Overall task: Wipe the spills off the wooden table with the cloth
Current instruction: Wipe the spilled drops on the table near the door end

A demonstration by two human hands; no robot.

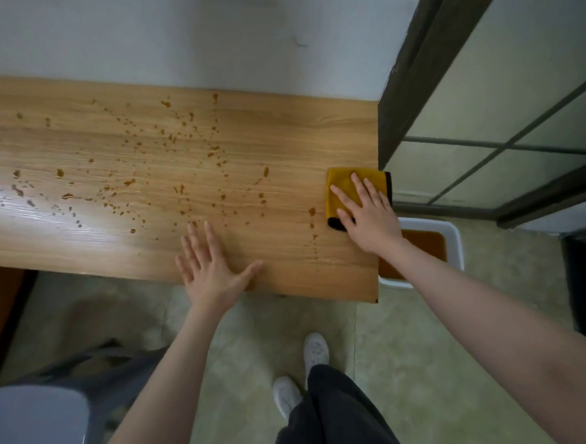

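A wooden table [280, 147] stretches across the view, against a white wall. Brown spill drops [173, 140] are scattered over most of its top, from the far left to a streak near the right end [312, 217]. A folded yellow cloth with a black edge [342, 184] lies at the table's right end. My right hand [366, 210] lies flat on the cloth with fingers straight and spread. My left hand [211, 261] rests flat on the table near its front edge, fingers spread, holding nothing.
A white tub of brown liquid [454, 243] stands on the floor just past the table's right end. A dark-framed glass door [483, 107] rises at the right. A grey and white chair [40, 429] is at lower left. My feet [313, 351] stand on the tiled floor.
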